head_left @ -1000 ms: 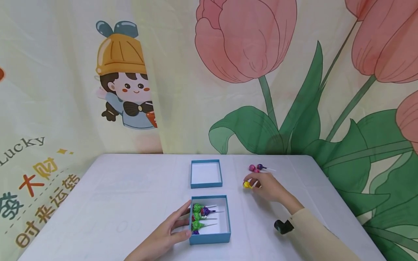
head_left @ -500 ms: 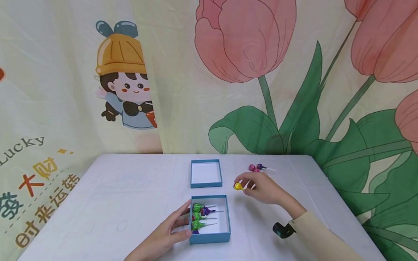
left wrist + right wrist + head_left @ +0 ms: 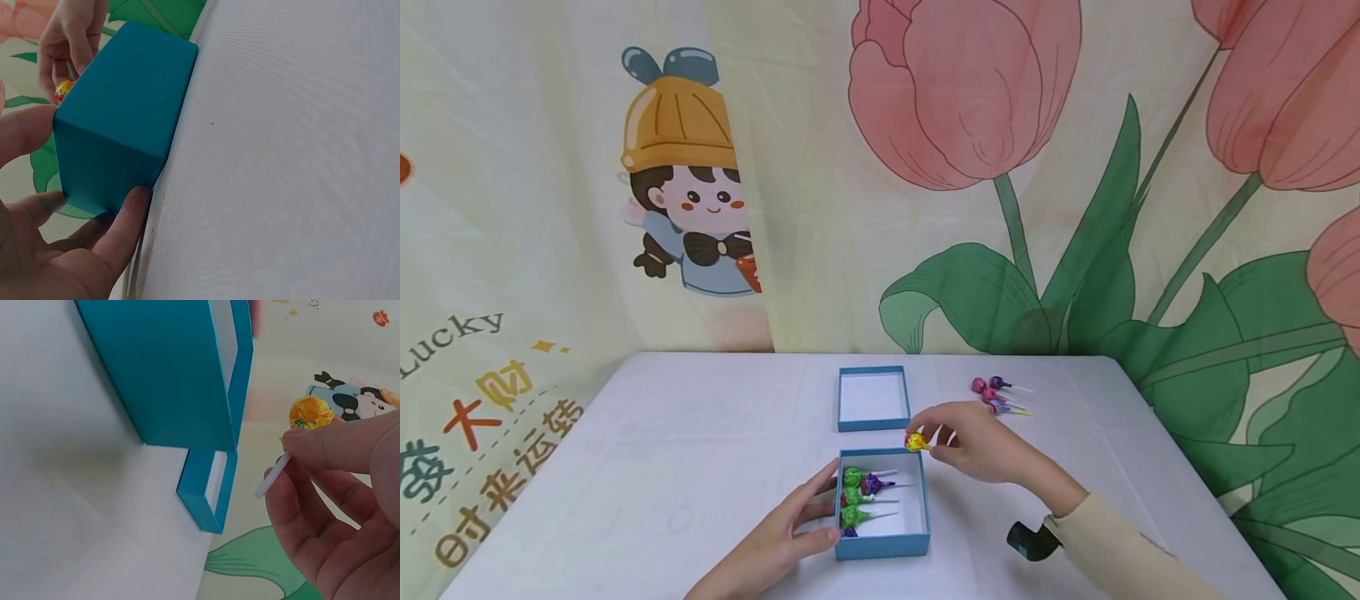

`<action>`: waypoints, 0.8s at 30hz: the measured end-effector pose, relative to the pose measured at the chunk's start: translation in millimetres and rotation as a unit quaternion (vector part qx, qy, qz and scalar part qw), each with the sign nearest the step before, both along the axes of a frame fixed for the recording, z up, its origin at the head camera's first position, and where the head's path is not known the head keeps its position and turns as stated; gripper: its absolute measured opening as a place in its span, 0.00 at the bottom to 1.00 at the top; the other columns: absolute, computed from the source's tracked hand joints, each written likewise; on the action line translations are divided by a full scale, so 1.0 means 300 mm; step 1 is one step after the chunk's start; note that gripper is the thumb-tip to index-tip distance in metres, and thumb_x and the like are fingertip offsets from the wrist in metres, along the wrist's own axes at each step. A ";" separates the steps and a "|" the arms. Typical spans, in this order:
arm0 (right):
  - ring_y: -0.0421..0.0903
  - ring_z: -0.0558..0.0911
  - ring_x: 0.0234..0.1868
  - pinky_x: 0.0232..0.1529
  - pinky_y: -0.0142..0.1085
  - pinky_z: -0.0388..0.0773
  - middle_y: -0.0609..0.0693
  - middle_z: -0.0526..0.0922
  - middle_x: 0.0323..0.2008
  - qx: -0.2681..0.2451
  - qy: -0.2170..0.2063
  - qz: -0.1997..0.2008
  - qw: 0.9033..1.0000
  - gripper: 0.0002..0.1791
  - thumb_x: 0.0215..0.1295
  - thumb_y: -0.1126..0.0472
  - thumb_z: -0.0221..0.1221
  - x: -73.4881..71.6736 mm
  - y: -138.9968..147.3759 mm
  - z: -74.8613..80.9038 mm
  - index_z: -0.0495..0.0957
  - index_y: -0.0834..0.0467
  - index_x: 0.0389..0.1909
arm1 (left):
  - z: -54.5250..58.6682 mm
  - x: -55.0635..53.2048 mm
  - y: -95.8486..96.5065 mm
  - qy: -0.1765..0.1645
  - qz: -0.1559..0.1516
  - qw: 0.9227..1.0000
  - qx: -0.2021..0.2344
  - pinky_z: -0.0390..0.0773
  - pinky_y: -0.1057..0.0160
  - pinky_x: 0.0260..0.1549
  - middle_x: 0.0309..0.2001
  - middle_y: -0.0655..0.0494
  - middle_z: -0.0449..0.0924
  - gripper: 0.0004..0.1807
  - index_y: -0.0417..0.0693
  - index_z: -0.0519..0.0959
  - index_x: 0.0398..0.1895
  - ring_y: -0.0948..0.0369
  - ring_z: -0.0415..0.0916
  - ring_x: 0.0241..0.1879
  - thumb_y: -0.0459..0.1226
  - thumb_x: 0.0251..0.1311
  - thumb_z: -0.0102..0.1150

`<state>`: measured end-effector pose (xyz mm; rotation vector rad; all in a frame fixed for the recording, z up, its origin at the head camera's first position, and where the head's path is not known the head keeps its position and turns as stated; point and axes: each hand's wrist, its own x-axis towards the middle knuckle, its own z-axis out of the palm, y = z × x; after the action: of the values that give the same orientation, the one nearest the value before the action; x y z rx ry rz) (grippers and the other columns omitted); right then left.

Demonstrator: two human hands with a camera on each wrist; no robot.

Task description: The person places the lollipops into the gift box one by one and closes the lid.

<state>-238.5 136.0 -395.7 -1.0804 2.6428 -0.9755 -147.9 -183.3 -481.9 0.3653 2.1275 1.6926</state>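
My right hand (image 3: 985,442) pinches a yellow-wrapped lollipop (image 3: 311,412) between thumb and fingers, its white stick pointing down past the fingertips in the right wrist view. The hand is raised at the far right corner of a blue box (image 3: 883,547). Inside that box lie green lollipops (image 3: 854,518) and purple lollipops (image 3: 874,486), heads to the left, sticks to the right. My left hand (image 3: 775,533) touches the box's left side, fingers spread along the wall. Its thumb (image 3: 28,132) is at the front corner, as the left wrist view shows.
A shallow blue lid (image 3: 874,425) lies behind the box, white inside. Several loose lollipops (image 3: 988,394), pink, purple and multicoloured, lie at the back right of the white table (image 3: 662,467). A printed curtain (image 3: 812,208) hangs behind.
My right hand has carried the yellow lollipop leftward from beside the loose lollipops to the box's far right corner, uncovering a multicoloured lollipop. The left hand and box stay put.
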 end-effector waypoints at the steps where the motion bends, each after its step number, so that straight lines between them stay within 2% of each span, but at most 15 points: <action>1: 0.41 0.84 0.39 0.40 0.31 0.85 0.42 0.88 0.44 0.001 0.001 0.004 1.000 0.20 0.68 0.73 0.68 0.003 -0.008 0.001 0.87 0.50 0.55 | 0.000 0.000 0.000 -0.002 0.002 1.000 -0.001 0.71 0.35 0.68 0.83 0.35 0.51 0.46 0.57 0.46 0.88 0.39 0.65 0.75 0.45 0.77 0.61; 13: 0.35 0.83 0.39 0.43 0.28 0.83 0.42 0.88 0.44 0.001 -0.007 0.043 0.999 0.19 0.69 0.73 0.67 0.008 -0.106 -0.021 0.86 0.51 0.56 | -0.004 -0.005 0.001 -0.011 0.004 1.000 -0.006 0.71 0.31 0.66 0.83 0.34 0.50 0.45 0.57 0.45 0.89 0.37 0.65 0.75 0.46 0.77 0.59; 24: 0.36 0.80 0.39 0.42 0.26 0.82 0.40 0.87 0.44 0.024 -0.015 0.054 0.998 0.20 0.70 0.73 0.67 0.014 -0.169 -0.049 0.86 0.50 0.56 | -0.004 -0.005 -0.004 -0.009 -0.002 1.000 -0.005 0.70 0.30 0.66 0.83 0.33 0.50 0.45 0.57 0.45 0.89 0.37 0.65 0.75 0.46 0.78 0.58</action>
<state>-234.3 85.3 -410.5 -1.1731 2.5409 -0.8954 -149.5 -184.4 -483.1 0.3484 2.1212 1.6755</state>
